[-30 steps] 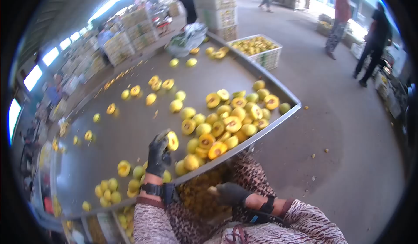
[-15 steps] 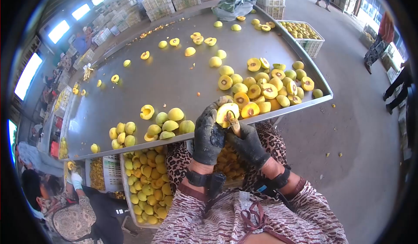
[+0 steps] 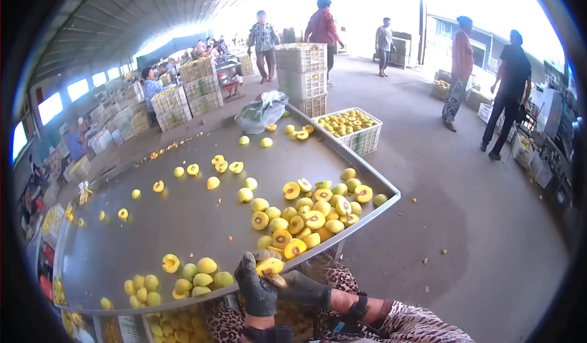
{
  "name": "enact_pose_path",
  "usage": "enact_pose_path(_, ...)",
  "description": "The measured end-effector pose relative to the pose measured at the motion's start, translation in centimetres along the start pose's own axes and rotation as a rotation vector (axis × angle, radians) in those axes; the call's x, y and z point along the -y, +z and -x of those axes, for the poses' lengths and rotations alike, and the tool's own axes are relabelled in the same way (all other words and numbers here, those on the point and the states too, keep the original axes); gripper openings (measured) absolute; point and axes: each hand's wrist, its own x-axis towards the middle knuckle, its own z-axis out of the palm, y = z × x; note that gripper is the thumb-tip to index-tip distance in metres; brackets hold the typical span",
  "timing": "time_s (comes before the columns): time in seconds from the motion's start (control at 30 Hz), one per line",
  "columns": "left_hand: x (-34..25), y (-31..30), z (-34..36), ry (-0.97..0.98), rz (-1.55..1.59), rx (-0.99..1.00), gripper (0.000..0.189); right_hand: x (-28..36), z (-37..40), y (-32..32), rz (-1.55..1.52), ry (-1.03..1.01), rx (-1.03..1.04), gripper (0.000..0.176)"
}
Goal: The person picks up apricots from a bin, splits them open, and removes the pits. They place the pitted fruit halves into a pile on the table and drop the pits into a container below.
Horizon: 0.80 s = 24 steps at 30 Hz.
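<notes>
My left hand (image 3: pixel 257 285), in a dark glove, grips a yellow peach half (image 3: pixel 269 266) just below the near edge of the metal sorting table (image 3: pixel 183 221). My right hand (image 3: pixel 302 289), also gloved, presses against the peach half from the right; whether it holds a small tool I cannot tell. A pile of halved yellow peaches (image 3: pixel 312 211) lies on the table just beyond my hands. A smaller heap of peach halves (image 3: pixel 195 276) sits to the left near the table's edge.
A crate of peaches (image 3: pixel 351 129) stands at the table's far right corner, stacked crates (image 3: pixel 302 77) behind it. A bin of peach halves (image 3: pixel 174 324) sits under the table's near edge. Several people stand on the concrete floor at right and far back.
The camera has tilted up, so the hall and people show. My hands stay together on the peach half, now lower in the frame and below the table's edge.
</notes>
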Motion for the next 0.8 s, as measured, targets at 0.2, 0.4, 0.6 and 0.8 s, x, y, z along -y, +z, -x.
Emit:
enact_pose_path(0.2,-1.8,1.1,1.6,-0.082,-0.120,0.215,0.042,0.0,0.4,-0.6,0.146,-0.418,-0.015,0.044)
enact_pose_path(0.4,-7.3,-6.3,-4.4,0.086,-0.349,-0.045,0.043,-2.5,0.9,1.3,0.439,-0.183,0.165,0.019)
enact_pose_path(0.6,-7.3,-20.0,-12.6,0.273,-1.850,0.522,0.025,-6.1,1.6,2.4,0.538,-0.151,0.205,0.016)
enact_pose_path(0.8,-4.2,-12.7,-17.2,0.103,-1.708,0.371,0.049,-7.1,1.4,0.7,0.175,-0.094,0.149,0.012)
